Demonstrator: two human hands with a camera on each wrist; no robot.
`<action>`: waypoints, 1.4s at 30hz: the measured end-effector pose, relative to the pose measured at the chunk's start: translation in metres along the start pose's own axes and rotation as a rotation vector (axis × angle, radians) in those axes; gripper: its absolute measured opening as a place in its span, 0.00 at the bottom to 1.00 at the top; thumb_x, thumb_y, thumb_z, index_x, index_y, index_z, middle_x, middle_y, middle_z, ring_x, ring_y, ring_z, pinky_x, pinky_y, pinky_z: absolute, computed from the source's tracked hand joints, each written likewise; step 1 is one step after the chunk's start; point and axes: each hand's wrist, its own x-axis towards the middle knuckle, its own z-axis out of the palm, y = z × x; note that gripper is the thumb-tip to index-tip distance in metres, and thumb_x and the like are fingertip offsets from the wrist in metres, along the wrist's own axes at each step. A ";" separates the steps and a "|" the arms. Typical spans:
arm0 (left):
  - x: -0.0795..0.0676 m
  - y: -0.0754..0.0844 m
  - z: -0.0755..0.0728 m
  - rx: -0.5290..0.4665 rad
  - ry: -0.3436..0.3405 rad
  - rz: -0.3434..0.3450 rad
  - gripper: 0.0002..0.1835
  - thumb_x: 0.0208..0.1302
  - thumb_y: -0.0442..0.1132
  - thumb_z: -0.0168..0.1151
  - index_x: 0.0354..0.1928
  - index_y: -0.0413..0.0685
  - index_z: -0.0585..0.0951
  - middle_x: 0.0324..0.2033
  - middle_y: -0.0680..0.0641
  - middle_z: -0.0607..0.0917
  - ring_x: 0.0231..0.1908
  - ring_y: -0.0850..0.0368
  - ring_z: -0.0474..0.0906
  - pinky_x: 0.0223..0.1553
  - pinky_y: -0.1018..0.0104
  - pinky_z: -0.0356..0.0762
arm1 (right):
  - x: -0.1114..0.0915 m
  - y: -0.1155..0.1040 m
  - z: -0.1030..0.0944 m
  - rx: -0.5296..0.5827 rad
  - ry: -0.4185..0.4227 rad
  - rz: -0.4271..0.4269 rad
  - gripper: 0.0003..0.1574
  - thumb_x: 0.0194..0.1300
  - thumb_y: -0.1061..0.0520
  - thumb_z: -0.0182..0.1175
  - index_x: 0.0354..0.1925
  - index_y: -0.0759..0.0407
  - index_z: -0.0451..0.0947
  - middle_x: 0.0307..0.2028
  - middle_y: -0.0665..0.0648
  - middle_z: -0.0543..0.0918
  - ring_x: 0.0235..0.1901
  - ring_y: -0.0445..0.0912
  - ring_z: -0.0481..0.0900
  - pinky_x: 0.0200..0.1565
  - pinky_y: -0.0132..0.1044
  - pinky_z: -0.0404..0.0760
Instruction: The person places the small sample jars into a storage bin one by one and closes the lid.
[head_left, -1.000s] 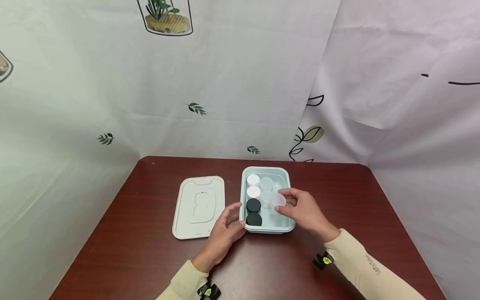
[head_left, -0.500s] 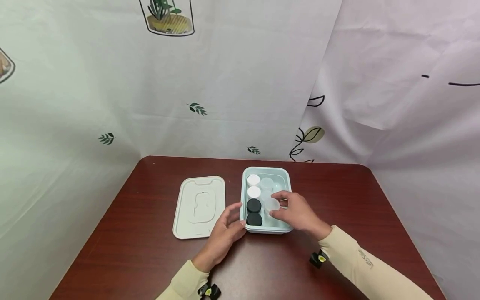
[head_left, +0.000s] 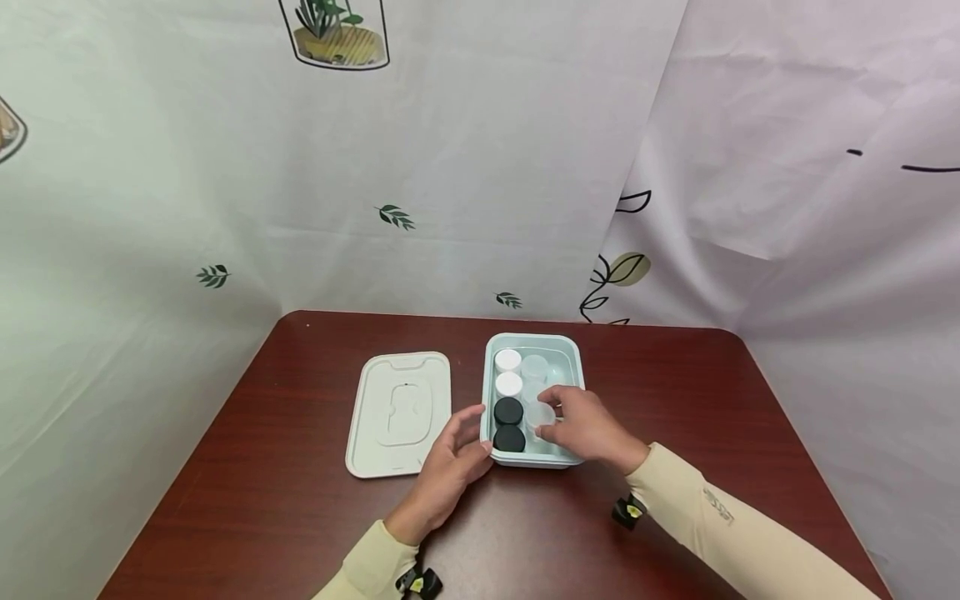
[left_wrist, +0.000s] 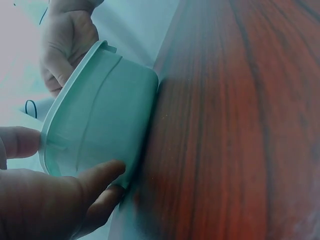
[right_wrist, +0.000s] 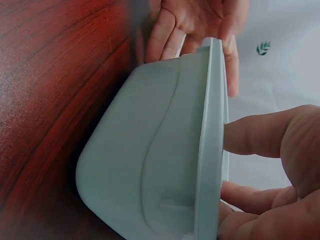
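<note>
A pale green plastic box (head_left: 567, 350) stands on the table. In the head view it holds two white-topped round jars (head_left: 508, 372) and two black-topped ones (head_left: 508, 425) down its left side. Two translucent round containers (head_left: 534, 368) form a second row beside them. My right hand (head_left: 592, 427) reaches over the near right rim and pinches a third translucent container (head_left: 538, 415) between thumb and fingers, low in that row. My left hand (head_left: 448, 462) touches the box's left side near the front corner; in the left wrist view, its fingers (left_wrist: 102, 177) lie fairly straight against the outer wall.
A whitish rectangular lid (head_left: 397, 414) lies flat on the dark red-brown table (head_left: 247, 492), left of the box. A printed white cloth (head_left: 465, 167) hangs behind the table and at both sides.
My right hand has moved left and down into the box with the translucent container, bringing it beside the black-topped jars. My left hand has stayed against the box.
</note>
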 end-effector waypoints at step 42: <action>0.000 0.001 -0.001 0.015 -0.009 0.004 0.33 0.76 0.34 0.61 0.79 0.51 0.63 0.73 0.31 0.70 0.65 0.47 0.78 0.60 0.59 0.80 | 0.003 -0.015 0.019 -0.332 0.054 -0.046 0.27 0.60 0.60 0.77 0.53 0.74 0.82 0.45 0.66 0.86 0.45 0.55 0.84 0.51 0.52 0.83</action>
